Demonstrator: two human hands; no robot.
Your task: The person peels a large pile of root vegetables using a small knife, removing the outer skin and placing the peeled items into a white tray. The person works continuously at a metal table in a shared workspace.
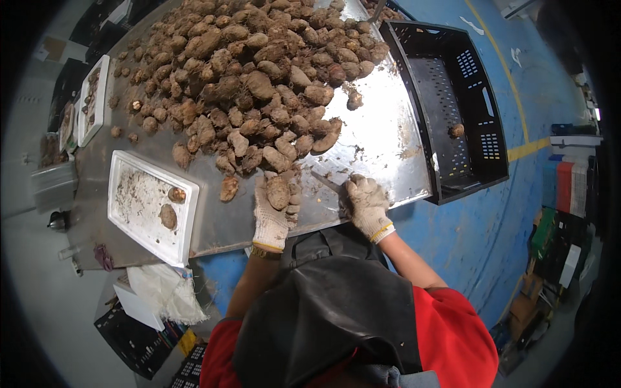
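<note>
A brown, hairy taro (pixel 278 193) rests in my left hand (pixel 270 223), its gloved fingers curled around it. My right hand (pixel 367 204), also in a dirty white knit glove, is closed on a small knife (pixel 325 182). The blade points up and left, toward the pile, apart from the taro; the handle is mostly hidden in my fist. Just beyond both hands, a big heap of taros (pixel 259 84) covers much of the metal table (pixel 226 223). One loose taro (pixel 229 188) lies left of my left hand.
On the left, a white foam tray (pixel 183 239) holds two taros and dirt crumbs. A black plastic crate (pixel 446 174) with one taro inside stands against the table's right edge. Farther left is another white tray (pixel 99 97). A white sack (pixel 168 291) hangs below the near-left edge.
</note>
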